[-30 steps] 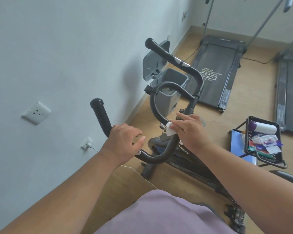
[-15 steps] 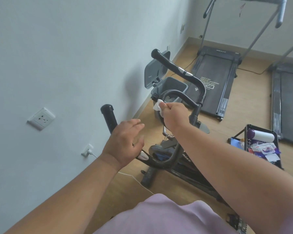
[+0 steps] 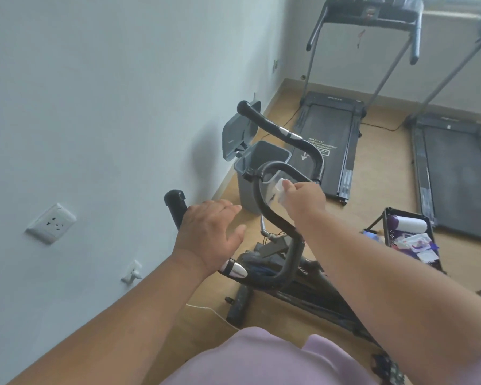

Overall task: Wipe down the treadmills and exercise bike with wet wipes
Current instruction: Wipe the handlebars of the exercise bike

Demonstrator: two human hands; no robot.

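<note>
I saw two treadmills (image 3: 328,140) by the far wall, exercise bike (image 3: 286,262) below me. My left hand (image 3: 210,234) hovered spread over the handlebar (image 3: 264,201); my right hand (image 3: 303,197) pinched the wet wipe (image 3: 278,190) on its inner loop.

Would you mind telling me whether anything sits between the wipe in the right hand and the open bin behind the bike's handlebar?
The right hand pinches the wet wipe just inside the handlebar's inner loop. That black loop crosses in front of the open grey bin, so the wipe must pass over or through it. Nothing else visible blocks the way.
</note>
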